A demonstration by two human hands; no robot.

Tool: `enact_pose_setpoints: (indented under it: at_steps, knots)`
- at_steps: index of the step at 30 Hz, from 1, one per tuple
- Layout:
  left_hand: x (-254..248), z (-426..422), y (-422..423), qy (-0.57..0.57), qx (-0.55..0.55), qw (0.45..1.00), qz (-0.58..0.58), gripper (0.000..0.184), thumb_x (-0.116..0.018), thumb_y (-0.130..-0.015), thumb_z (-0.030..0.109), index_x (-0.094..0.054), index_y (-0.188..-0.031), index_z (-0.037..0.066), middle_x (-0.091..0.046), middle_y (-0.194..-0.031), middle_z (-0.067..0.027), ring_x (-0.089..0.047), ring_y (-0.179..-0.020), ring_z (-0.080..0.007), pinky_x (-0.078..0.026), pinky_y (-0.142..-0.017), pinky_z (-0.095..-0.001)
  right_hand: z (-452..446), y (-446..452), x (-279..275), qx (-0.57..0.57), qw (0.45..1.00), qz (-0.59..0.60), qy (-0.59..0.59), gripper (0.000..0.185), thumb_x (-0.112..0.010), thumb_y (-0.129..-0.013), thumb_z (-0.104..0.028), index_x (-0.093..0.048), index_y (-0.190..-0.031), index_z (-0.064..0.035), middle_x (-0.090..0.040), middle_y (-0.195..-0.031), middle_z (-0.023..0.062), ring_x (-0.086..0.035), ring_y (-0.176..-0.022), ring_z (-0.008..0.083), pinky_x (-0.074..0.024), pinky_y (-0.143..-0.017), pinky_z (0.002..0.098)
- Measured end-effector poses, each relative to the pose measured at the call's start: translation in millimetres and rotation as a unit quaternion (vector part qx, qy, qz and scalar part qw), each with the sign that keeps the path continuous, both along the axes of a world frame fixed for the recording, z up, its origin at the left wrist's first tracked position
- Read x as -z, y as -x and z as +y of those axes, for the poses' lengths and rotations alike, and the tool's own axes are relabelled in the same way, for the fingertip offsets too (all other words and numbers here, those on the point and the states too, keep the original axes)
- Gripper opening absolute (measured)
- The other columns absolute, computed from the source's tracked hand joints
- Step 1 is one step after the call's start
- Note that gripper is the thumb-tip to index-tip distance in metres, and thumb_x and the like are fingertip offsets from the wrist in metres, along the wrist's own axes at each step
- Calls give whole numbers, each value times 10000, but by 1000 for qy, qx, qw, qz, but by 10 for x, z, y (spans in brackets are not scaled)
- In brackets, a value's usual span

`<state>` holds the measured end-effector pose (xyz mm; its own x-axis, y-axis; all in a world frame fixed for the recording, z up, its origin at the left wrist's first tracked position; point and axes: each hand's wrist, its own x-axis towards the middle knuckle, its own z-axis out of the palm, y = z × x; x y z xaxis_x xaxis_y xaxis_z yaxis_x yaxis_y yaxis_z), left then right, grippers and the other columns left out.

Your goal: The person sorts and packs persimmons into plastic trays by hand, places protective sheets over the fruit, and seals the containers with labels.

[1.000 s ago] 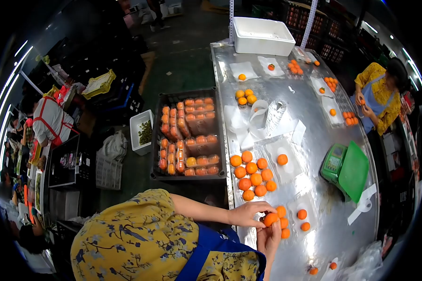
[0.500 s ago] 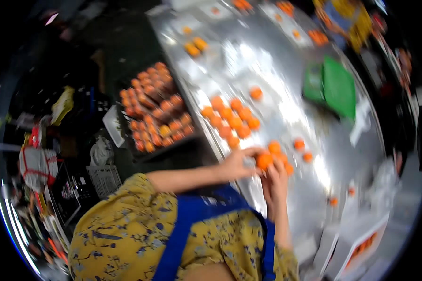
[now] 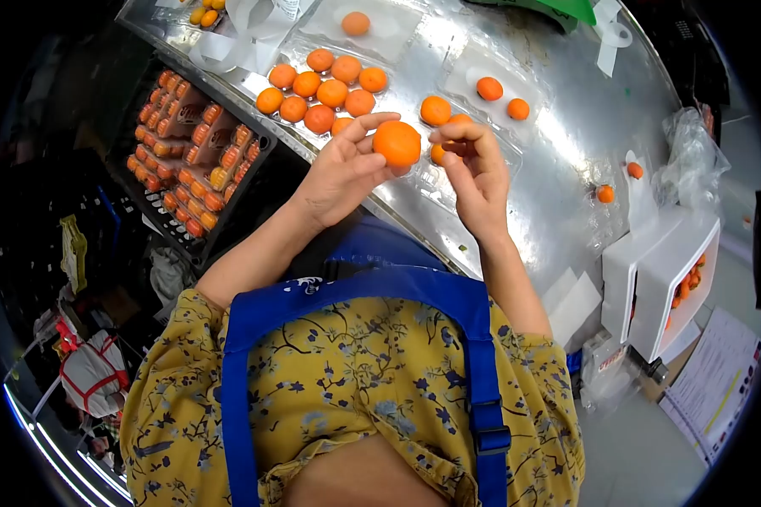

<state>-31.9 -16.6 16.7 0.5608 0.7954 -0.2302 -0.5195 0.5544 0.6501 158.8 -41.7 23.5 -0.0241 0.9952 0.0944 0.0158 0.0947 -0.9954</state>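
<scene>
The left hand point(image 3: 338, 176) has its fingers closed on one mandarin point(image 3: 396, 144), held above the metal table point(image 3: 596, 93). The right hand point(image 3: 482, 186) is just beside, thumb and fingers apart, seemingly without fruit. Beyond, the small mandarin group point(image 3: 435, 111) looks incomplete; the larger mandarin group point(image 3: 333, 93) seems nearly complete. Filled clear packs point(image 3: 167, 114) stand in the black crate point(image 3: 266, 145).

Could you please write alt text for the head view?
A person's left hand holds an orange fruit over a metal table, the right hand close by. More fruit lies beyond; a crate of packed fruit stands left of the table.
</scene>
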Motion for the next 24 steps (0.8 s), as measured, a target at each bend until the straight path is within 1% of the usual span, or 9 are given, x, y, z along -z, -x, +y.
enact_pose_setpoints:
  at_steps: [1, 2, 5, 6, 9, 12, 18, 21, 24]
  knots:
    - [19, 3, 6, 16, 12, 1000, -21, 559, -645, -822, 225, -388, -1275, 20, -485, -1234, -171, -518, -1107, -222, -429, -949, -371, 5, 23, -21, 3, 1000, -7, -21, 247, -558, -798, -85, -535, -1041, -53, -569, -1023, 29, -514, -970, 119, -387, -837, 279]
    - [31, -5, 5, 11, 32, 999, -16, 535, -577, -867, 319, -388, -1269, 21, -493, -1218, -188, -533, -1088, -230, -431, -944, -373, 11, -13, -32, -48, 999, -4, 1, 432, -614, -734, -124, -498, -1147, -69, -545, -1129, 32, -485, -1082, 148, -368, -895, 323]
    - [69, -31, -5, 70, 69, 994, -46, 534, -511, -896, 383, -388, -1268, 20, -506, -1207, -179, -534, -1090, -241, -434, -935, -377, 18, 34, -66, -80, 996, -24, -14, 499, -651, -709, -155, -494, -1175, -71, -545, -1157, 38, -481, -1121, 177, -367, -913, 335]
    - [42, -62, -34, 96, 60, 993, -32, 527, -437, -921, 428, -398, -1268, 33, -529, -1185, -158, -535, -1091, -247, -436, -925, -376, 22, 27, -69, -103, 994, -26, -5, 565, -666, -692, -155, -472, -1213, -54, -530, -1194, 65, -467, -1155, 201, -359, -951, 350]
    - [84, -74, -46, 148, 79, 984, -58, 524, -382, -936, 455, -405, -1269, 51, -553, -1159, -133, -536, -1093, -245, -437, -922, -384, 20, 49, 9, -133, 991, 24, -1, 586, -647, -703, -132, -450, -1244, -27, -507, -1223, 90, -458, -1166, 206, -350, -983, 360]
    - [122, -71, -50, 179, 89, 978, -67, 534, -325, -945, 482, -411, -1266, 65, -566, -1140, -120, -549, -1075, -242, -441, -919, -394, 24, 47, 25, -155, 984, 77, 37, 596, -618, -723, -106, -423, -1277, -4, -482, -1256, 105, -448, -1180, 205, -339, -1008, 363]
    - [63, -54, -70, 176, 117, 977, -9, 547, -293, -945, 502, -423, -1248, 66, -573, -1123, -110, -576, -1023, -239, -445, -910, -414, 30, 48, 74, -185, 971, 139, 65, 558, -579, -761, -83, -416, -1286, 8, -462, -1294, 102, -435, -1197, 191, -349, -1003, 359]
    - [39, -54, -69, 191, 118, 974, -14, 550, -287, -945, 506, -426, -1243, 66, -573, -1115, -108, -575, -1017, -237, -442, -915, -423, 19, 56, 71, -180, 973, 133, 61, 548, -583, -762, -77, -424, -1280, 7, -470, -1289, 105, -446, -1189, 187, -354, -1001, 355]
    - [28, -67, -80, 202, 118, 972, -9, 560, -284, -943, 514, -428, -1242, 63, -574, -1108, -108, -573, -1017, -237, -441, -912, -432, 3, 81, 45, -168, 976, 116, 78, 550, -607, -776, -100, -420, -1282, 7, -467, -1266, 104, -448, -1188, 189, -326, -1027, 327]
